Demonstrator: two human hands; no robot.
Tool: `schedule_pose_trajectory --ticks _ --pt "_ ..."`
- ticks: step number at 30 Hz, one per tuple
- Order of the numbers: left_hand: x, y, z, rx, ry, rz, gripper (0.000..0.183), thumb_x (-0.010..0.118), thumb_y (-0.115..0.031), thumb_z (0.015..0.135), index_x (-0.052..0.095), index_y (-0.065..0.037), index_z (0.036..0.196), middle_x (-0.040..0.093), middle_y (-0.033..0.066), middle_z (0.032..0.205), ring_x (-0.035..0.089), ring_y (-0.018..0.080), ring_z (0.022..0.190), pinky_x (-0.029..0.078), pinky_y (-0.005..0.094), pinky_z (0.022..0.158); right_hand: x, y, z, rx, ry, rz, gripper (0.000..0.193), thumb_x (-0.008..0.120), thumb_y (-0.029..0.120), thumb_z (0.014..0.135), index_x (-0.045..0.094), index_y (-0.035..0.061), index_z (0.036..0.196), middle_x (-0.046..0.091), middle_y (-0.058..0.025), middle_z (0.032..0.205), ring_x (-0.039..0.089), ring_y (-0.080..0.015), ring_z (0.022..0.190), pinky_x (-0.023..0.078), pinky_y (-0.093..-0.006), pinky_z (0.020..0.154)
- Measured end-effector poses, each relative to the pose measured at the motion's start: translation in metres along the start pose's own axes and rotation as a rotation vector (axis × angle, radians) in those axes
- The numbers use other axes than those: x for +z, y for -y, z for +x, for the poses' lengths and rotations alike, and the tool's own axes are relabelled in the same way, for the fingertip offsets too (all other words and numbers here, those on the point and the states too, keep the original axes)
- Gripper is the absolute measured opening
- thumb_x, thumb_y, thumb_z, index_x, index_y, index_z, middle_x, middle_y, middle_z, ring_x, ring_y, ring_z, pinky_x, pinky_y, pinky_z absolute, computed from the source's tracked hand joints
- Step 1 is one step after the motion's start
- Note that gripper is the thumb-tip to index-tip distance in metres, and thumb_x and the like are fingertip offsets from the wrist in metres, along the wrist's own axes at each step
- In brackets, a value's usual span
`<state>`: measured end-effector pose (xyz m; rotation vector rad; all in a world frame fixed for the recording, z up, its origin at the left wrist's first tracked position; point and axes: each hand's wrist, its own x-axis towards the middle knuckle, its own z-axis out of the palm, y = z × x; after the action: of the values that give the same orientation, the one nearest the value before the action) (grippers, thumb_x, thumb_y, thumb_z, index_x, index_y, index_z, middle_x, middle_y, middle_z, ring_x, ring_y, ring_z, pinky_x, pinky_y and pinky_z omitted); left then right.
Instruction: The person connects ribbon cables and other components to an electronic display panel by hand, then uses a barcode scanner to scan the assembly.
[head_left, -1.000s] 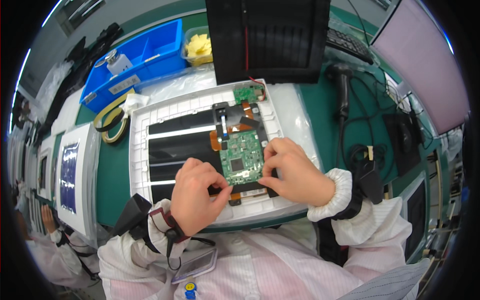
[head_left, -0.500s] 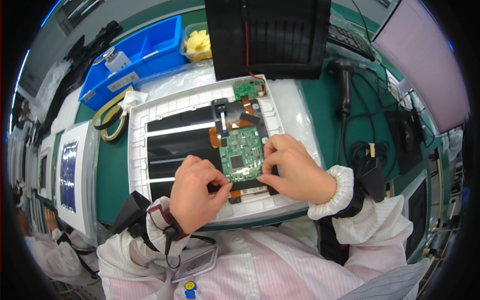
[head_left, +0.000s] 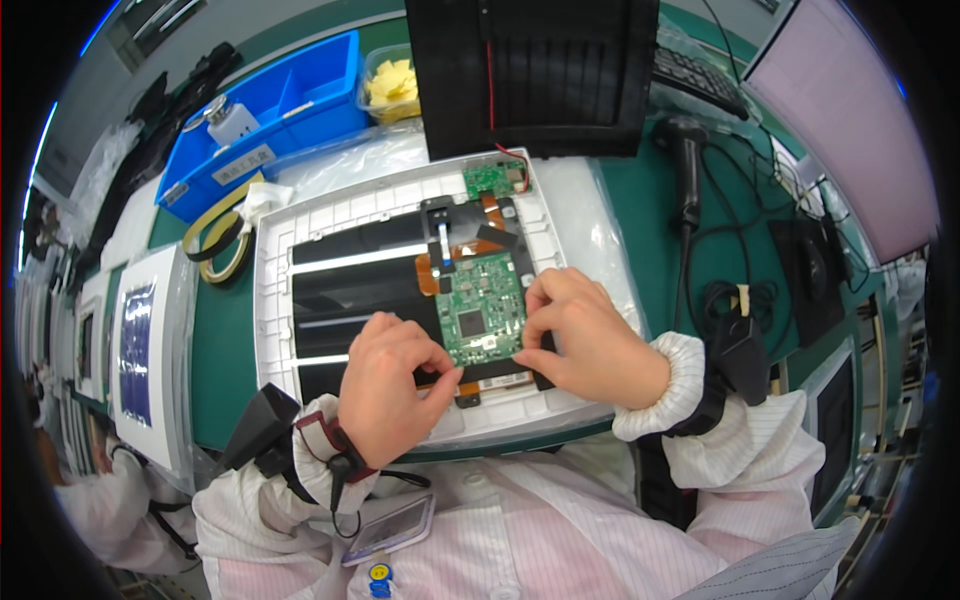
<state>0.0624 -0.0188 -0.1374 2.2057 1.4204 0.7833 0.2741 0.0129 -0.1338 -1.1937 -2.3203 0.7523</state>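
Note:
A white-framed display panel point(head_left: 275, 330) lies back up in front of me, with a green circuit board point(head_left: 492, 300) on its dark back. Along the board's near edge runs a black strip that looks like tape point(head_left: 492, 371). My left hand point(head_left: 392, 390) pinches at its left end, thumb and forefinger together beside the board's near left corner. At the other end my right hand point(head_left: 592, 340) is closed too, its fingertips at the board's near right corner. The fingers cover the strip's ends. An orange flat cable point(head_left: 427, 275) touches the board's left side.
A black cover point(head_left: 535, 90) stands behind the panel, joined by a red wire to a small green board point(head_left: 490, 180). Blue bin point(head_left: 290, 125), yellow scraps point(head_left: 393, 85) and tape rolls point(head_left: 228, 250) sit left; a scanner point(head_left: 685, 175), cables and monitor point(head_left: 850, 110) right. Another person's sleeve point(head_left: 110, 505) shows far left.
Both hands keep nearly the same pinch at the board's near corners. The view has shifted very slightly. At far left, the other person's hand has moved.

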Motion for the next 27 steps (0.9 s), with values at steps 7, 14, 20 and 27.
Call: schedule_pose_trajectory --ticks 7,14,20,27 --pt "0.0 0.001 0.0 0.001 0.007 0.017 0.01 0.069 -0.005 0.064 0.06 -0.006 0.061 0.055 0.0042 0.065 0.048 0.0239 0.069 0.039 0.0345 0.063 0.003 0.002 0.0 -0.005 -0.024 -0.034 0.015 0.073 0.009 0.062 0.058 0.0039 0.06 0.048 -0.0073 0.084 0.047 -0.0253 0.087 0.037 -0.034 0.078" --pt "0.003 0.001 0.001 -0.02 0.015 0.022 0.009 0.068 -0.006 0.064 0.059 -0.006 0.061 0.054 0.0039 0.065 0.049 0.0239 0.07 0.039 0.0348 0.064 0.005 0.003 -0.002 -0.045 -0.058 -0.079 0.013 0.07 0.008 0.064 0.057 0.0038 0.062 0.047 -0.0079 0.083 0.046 -0.0262 0.085 0.037 -0.0344 0.077" --pt "0.004 0.001 0.0 -0.051 0.035 0.059 0.01 0.068 -0.01 0.066 0.059 -0.008 0.062 0.054 0.0034 0.066 0.049 0.0236 0.074 0.038 0.0354 0.065 0.009 0.007 -0.003 -0.064 -0.1 -0.146 0.005 0.063 0.006 0.066 0.059 0.0028 0.064 0.046 -0.0081 0.082 0.045 -0.0245 0.086 0.035 -0.0357 0.074" --pt "-0.006 0.0 -0.002 -0.039 0.047 0.25 0.017 0.07 -0.015 0.065 0.054 -0.008 0.064 0.053 0.0046 0.071 0.047 0.0248 0.077 0.037 0.0359 0.066 0.015 0.01 -0.006 -0.107 -0.153 -0.248 0.006 0.061 0.006 0.066 0.056 0.0031 0.068 0.045 -0.0088 0.081 0.045 -0.0256 0.085 0.034 -0.0359 0.073"
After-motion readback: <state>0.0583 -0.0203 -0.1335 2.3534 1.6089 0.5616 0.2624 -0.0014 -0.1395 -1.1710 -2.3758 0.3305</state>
